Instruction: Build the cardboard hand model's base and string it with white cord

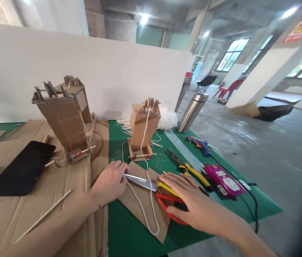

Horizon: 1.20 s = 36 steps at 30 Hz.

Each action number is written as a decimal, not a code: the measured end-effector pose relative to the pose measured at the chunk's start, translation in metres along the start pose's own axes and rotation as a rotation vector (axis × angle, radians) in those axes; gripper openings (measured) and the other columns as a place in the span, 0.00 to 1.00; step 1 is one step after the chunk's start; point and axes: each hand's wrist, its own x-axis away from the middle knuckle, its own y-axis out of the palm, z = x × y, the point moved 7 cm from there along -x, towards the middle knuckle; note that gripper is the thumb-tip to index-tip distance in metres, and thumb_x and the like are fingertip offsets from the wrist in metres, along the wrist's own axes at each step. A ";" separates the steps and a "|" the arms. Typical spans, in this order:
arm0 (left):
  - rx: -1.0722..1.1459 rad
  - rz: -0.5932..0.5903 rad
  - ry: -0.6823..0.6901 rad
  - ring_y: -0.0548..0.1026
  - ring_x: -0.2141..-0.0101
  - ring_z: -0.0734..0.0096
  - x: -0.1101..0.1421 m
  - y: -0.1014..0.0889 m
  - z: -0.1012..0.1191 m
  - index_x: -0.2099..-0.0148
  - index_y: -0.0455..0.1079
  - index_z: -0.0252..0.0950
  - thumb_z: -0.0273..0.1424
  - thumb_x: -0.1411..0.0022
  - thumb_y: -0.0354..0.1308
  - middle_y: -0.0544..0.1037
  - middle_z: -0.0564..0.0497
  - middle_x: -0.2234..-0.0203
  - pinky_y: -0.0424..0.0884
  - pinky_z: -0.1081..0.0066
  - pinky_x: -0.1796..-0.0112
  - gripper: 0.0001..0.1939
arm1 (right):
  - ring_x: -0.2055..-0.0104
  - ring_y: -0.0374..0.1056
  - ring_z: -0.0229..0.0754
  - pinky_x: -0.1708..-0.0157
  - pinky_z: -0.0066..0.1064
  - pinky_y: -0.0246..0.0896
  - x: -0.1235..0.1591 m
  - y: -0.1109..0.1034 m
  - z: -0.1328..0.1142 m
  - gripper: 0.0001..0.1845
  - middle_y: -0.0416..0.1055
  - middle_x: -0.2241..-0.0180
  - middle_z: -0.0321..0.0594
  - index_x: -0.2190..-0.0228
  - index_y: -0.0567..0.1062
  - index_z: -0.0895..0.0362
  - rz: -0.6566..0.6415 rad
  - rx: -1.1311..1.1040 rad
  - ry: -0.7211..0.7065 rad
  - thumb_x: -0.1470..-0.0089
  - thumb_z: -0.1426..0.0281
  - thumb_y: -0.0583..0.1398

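My left hand (112, 180) has its fingers curled together at the scissors' tip, where a white string (139, 205) runs into it; the fingertips are partly hidden. My right hand (190, 201) lies over the scissors' (140, 181) yellow and red handles, fingers along the yellow one and thumb across the red. The blades point left towards my left hand. Beneath them lies a flat cardboard piece (157, 223). From the wheels on top of a small cardboard tower (142, 128), the string hangs down its front, passes over the blades and loops across the cardboard.
On the left stands a larger cardboard structure (62, 121) beside a black tablet-like slab (19, 167). To the right lie pliers (199, 175), clear glue sticks (184, 148), a blue glue gun (201, 144) and a purple box (224, 180) with cords. A steel flask (193, 112) stands behind.
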 end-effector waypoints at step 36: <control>1.122 -0.516 -0.190 0.51 0.91 0.81 0.008 0.008 0.004 0.55 0.68 0.33 0.46 0.37 0.33 0.69 0.55 0.87 0.47 0.77 0.86 0.29 | 0.39 0.54 0.50 0.40 0.49 0.50 0.039 -0.013 0.032 0.35 0.62 0.44 0.39 0.45 0.64 0.46 0.252 0.315 -0.073 0.55 0.76 0.55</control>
